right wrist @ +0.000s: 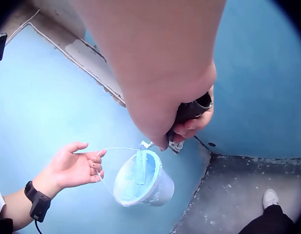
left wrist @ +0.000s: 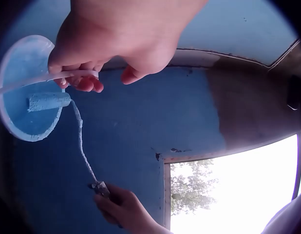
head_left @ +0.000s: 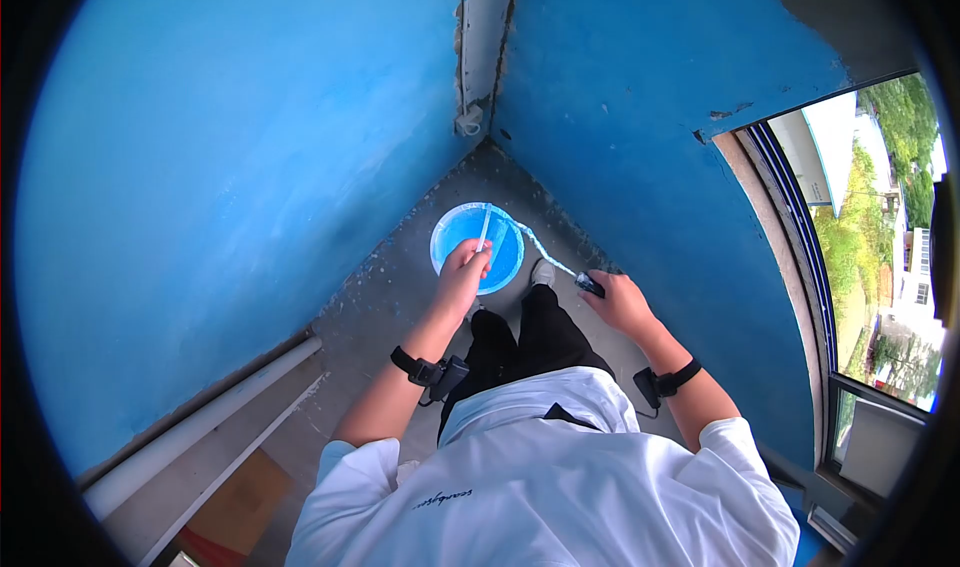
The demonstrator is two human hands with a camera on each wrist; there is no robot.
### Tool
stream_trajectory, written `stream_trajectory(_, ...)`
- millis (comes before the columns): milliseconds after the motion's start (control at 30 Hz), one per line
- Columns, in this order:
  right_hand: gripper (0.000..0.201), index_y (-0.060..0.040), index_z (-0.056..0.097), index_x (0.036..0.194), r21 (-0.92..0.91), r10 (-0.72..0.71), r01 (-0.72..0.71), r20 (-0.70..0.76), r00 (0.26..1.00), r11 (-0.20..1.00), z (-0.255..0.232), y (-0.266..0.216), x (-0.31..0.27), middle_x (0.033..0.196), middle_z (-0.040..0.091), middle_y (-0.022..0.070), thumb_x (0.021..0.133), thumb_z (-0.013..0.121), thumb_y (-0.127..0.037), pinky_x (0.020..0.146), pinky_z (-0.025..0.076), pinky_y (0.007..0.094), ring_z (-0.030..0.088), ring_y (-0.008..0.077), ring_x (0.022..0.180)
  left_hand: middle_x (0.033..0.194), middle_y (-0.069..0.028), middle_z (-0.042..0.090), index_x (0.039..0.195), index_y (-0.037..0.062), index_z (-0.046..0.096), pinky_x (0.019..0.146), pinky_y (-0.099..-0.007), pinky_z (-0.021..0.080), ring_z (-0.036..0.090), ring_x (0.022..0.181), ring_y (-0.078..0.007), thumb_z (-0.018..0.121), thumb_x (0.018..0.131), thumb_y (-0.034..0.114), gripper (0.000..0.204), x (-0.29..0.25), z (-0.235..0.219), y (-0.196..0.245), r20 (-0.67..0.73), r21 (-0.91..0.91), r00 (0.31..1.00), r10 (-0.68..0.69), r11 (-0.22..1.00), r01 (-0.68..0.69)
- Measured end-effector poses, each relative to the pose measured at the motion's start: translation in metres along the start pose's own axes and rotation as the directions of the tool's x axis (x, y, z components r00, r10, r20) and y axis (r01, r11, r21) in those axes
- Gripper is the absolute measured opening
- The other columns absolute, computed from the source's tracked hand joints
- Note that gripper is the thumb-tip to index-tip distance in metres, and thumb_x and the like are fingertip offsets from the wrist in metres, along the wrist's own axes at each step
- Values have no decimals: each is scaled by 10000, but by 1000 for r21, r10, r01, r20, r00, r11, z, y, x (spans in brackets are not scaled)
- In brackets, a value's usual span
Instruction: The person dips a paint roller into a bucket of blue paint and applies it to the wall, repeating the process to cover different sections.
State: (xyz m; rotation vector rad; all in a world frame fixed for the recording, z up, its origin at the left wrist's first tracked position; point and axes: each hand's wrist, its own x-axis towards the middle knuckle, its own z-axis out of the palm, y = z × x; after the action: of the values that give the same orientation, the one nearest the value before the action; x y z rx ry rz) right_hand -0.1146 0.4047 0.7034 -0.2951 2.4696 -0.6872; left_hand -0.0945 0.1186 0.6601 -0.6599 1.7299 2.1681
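My left hand (head_left: 462, 275) holds a paint bucket by its thin white handle (left wrist: 48, 77), with the fingers curled under it. White outside, the bucket (right wrist: 164, 187) has blue paint on its rim and inside. In the right wrist view the bucket hangs tilted below the fingers. My right hand (head_left: 620, 302) grips the black handle (right wrist: 193, 111) of a paint roller. The roller's paint-crusted rod (head_left: 545, 247) runs from that hand to the bucket. Its blue-coated roller sleeve (left wrist: 48, 101) is at the bucket's mouth, overlapping the inside in the left wrist view.
Blue walls (head_left: 250, 117) meet in a corner ahead, with a pale pipe (head_left: 484, 37) up the corner. A window (head_left: 870, 237) stands at the right. Along the lower left wall runs a white pipe (head_left: 205, 422). The grey floor (head_left: 385, 237) has paint specks.
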Motion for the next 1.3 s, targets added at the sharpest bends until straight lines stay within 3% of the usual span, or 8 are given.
stream_trajectory(233,259,-77,669,1046,-18,89,-88,86,992,996,37,29,66,908,687,184,848,669,-244,775,520,444,653,379,870,791,11,544,1092,29,618,722,-235,396,491,753,-78,545,953,178,217,55,-25,-33,-101,-1,993,-62,998,62)
stream_trajectory(400,302,-69,665,1085,116,86,-94,67,994,989,71,79,129,920,687,181,848,672,-256,782,516,435,649,379,880,790,15,518,1092,36,616,719,-235,377,470,756,-81,538,945,148,201,111,-41,-87,-140,-13,987,-73,997,72)
stream_trajectory(567,303,-53,659,1085,229,154,-168,79,985,959,117,127,224,911,680,192,854,662,-250,775,507,433,645,388,875,784,33,463,1068,46,594,666,-240,351,422,735,-66,548,930,109,159,161,-62,-151,-275,-22,959,-71,997,67)
stream_trajectory(767,331,-13,643,965,205,44,-30,-64,997,978,195,194,376,861,650,230,843,660,-320,767,484,464,625,416,853,776,41,438,1055,45,589,651,-232,309,380,721,-60,518,921,72,153,190,-74,-213,-328,-3,943,-57,998,59)
stream_trajectory(900,338,-5,636,934,224,54,-43,-41,998,974,216,201,462,850,652,223,841,660,-329,766,478,471,624,418,843,772,28,439,1068,43,588,669,-237,318,394,721,-76,506,923,83,171,204,-85,-235,-351,55,933,-87,992,113)
stream_trajectory(1000,346,1,634,881,141,-46,69,-161,986,988,238,213,509,836,647,227,831,667,-340,750,477,475,623,412,820,773,38,436,1068,51,589,647,-234,307,383,713,-69,518,913,64,171,210,-94,-258,-367,35,925,-96,993,117)
stream_trajectory(1167,316,-5,660,850,168,123,-119,-14,992,978,250,210,560,815,657,215,824,665,-320,737,490,471,643,391,813,778,36,436,1085,45,581,657,-233,316,392,729,-69,519,911,57,185,218,-109,-281,-369,-4,920,-133,990,142)
stream_trajectory(1300,313,1,670,866,162,140,-134,-23,990,978,267,217,590,829,675,207,825,663,-309,760,506,455,661,368,838,835,28,469,1112,40,569,684,-229,335,412,769,-64,526,918,63,200,217,-118,-299,-340,14,932,-128,990,141)
